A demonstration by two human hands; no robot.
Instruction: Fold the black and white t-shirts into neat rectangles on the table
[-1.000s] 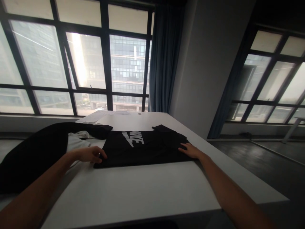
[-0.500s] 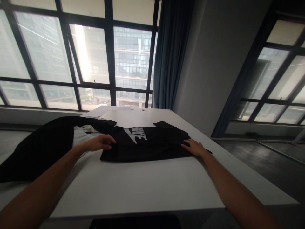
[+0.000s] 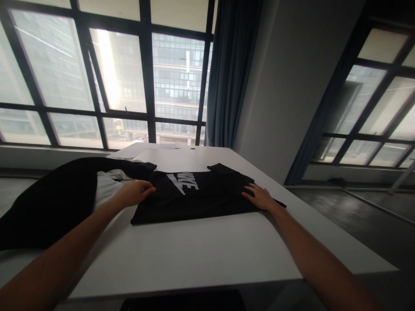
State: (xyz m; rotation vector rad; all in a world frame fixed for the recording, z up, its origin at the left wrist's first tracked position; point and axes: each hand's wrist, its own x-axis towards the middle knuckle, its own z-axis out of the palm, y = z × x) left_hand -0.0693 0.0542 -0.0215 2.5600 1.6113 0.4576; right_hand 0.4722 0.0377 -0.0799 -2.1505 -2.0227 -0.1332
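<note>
Black T-shirt with a white printed logo (image 3: 201, 199) lies flat on the white bench (image 3: 194, 255), logo side up, spread between the two hands. The left hand (image 3: 134, 192) rests on the shirt's left edge, near the shoulder, with its fingers (image 3: 147, 188) curled loosely downward onto the cloth and close together; whether they pinch any fabric cannot be told from this angle. The right hand (image 3: 259, 197) lies palm down on the shirt's right side, its fingers (image 3: 250, 190) stretched out and slightly apart, pressing flat on the cloth and clasping nothing. So the shirt's body sits between the two sets of fingers, touching both. Just to the left of the left hand a crumpled white cloth (image 3: 105, 186) lies against a large dark garment (image 3: 48, 203) that drapes over the bench's left edge. Sheets of white paper (image 3: 136, 151) lie at the far end of the bench, well apart from the hands.
</note>
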